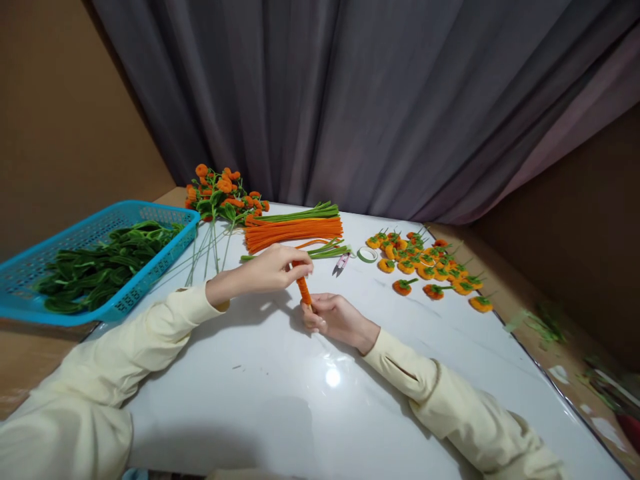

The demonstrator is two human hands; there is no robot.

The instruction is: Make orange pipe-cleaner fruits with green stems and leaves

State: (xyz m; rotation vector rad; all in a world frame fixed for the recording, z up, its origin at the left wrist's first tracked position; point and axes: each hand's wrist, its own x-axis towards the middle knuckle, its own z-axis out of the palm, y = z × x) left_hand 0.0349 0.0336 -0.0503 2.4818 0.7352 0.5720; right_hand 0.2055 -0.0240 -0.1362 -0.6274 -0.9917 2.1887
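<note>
From where I stand, both hands pinch the ridged orange chenille piece, the left hand (280,268) at its upper end and the right hand (343,321) at its lower, holding it tilted above the white surface (280,387). The ridges look like soft windings, so an uneven pull or a slack right pinch could let them spread, or bend the piece. I can't see its lower tip, which the right fingers hide. The bundle of orange chenille stems (290,231) lies just beyond the left hand, where a careless knuckle could scatter it. The snips (341,265) lie with blades towards the person, so a blind reach could prick a finger.
</note>
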